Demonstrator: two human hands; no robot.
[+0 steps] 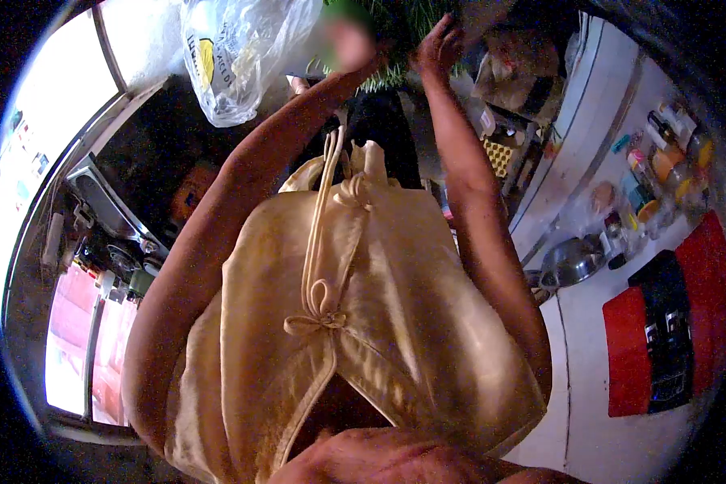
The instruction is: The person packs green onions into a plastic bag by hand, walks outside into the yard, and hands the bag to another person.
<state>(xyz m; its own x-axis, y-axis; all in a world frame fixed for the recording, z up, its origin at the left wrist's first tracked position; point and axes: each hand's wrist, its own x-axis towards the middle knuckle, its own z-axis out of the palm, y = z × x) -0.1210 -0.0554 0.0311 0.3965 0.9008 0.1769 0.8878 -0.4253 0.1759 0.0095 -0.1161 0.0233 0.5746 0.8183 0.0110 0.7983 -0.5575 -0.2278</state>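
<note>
Long, thin green leaves point(391, 68) show in a bunch at the top centre of the head view. My left hand point(353, 48) reaches to their left side; a blurred patch hides its fingers, so what it holds cannot be made out. On the right side of the leaves is my right hand point(438, 50), with fingers raised and partly apart and nothing visible between them. A crumpled clear plastic bag point(238, 56) with black and yellow print hangs left of my left hand.
A white surface point(547, 347) on the right bears a metal bowl point(573, 260), several bottles point(665, 157) and a red and black cloth point(625, 351). Brown paper-like material point(512, 77) lies right of my right hand. A metal sink point(109, 198) and bright windows are on the left.
</note>
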